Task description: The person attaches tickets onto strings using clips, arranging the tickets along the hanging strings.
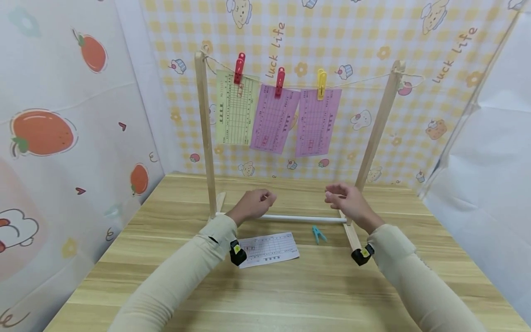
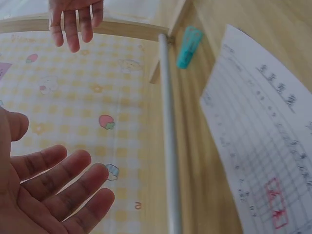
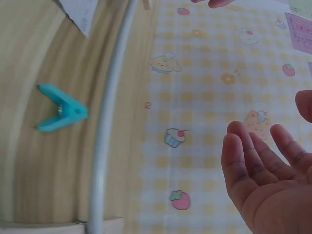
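My left hand (image 1: 254, 204) hovers above the left part of the white rod, fingers loosely bent and holding nothing. Opposite it, my right hand (image 1: 347, 199) is raised near the right post, also with nothing in its fingers. On the table below lies a white printed slip (image 1: 271, 249), its left end partly behind my left wrist. A turquoise clothespin (image 1: 318, 234) rests to the right of the slip. From the string above hang a green slip (image 1: 236, 110) and two pink slips, one at the middle (image 1: 274, 120) and one on the right (image 1: 318, 122).
Two wooden posts, left (image 1: 206, 133) and right (image 1: 379, 124), carry the string, and a white rod (image 1: 304, 218) joins them low down. Two red clothespins and a yellow clothespin (image 1: 321, 84) grip the hanging slips. A checked cloth (image 1: 265, 170) stands behind the wooden table (image 1: 265, 299).
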A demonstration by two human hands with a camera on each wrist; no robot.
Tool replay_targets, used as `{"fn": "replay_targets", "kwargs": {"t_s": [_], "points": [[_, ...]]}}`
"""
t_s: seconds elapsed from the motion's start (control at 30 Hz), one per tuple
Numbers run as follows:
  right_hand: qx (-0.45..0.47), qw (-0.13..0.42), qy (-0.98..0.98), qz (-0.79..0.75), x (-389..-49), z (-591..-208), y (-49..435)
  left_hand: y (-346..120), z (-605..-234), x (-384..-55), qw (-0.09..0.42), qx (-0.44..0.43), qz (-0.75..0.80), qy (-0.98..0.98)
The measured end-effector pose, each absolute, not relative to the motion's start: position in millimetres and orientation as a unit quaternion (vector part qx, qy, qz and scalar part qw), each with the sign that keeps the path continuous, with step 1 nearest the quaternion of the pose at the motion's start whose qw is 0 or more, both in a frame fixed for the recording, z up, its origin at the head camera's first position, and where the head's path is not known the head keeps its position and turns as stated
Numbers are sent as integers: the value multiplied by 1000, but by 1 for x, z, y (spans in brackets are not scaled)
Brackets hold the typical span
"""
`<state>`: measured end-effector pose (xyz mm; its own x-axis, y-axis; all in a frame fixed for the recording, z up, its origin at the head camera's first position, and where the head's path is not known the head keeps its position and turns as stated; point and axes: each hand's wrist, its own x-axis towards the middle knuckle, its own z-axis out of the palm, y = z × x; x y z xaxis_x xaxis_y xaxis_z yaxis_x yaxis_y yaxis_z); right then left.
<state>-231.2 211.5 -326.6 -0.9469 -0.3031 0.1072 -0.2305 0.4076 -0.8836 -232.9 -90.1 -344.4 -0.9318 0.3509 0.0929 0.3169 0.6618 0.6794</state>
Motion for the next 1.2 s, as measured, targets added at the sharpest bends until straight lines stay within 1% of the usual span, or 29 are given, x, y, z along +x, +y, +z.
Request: {"fn": "replay_targets", "kwargs": {"t_s": [0.17, 0.47, 0.73, 0.97, 1.1, 1.2], "points": [[-139, 71, 827, -541, -229, -348, 213, -91, -361, -231, 51, 191, 324, 925], [-111, 85, 844, -517, -222, -372, 213, -90, -374, -225, 104, 187, 296, 931], [-86, 97, 860, -494, -219, -381, 212, -87, -382, -221, 127, 168, 286, 935], [-68, 110, 882, -453, -218, -394, 210, -83, -394, -223, 146, 156, 205, 955], [-64, 125, 883, -448, -216, -399, 209, -81, -400, -223, 150, 153, 180, 960], [-67, 132, 883, -445, -216, -403, 208, -79, -402, -223, 142, 158, 154, 965]]}}
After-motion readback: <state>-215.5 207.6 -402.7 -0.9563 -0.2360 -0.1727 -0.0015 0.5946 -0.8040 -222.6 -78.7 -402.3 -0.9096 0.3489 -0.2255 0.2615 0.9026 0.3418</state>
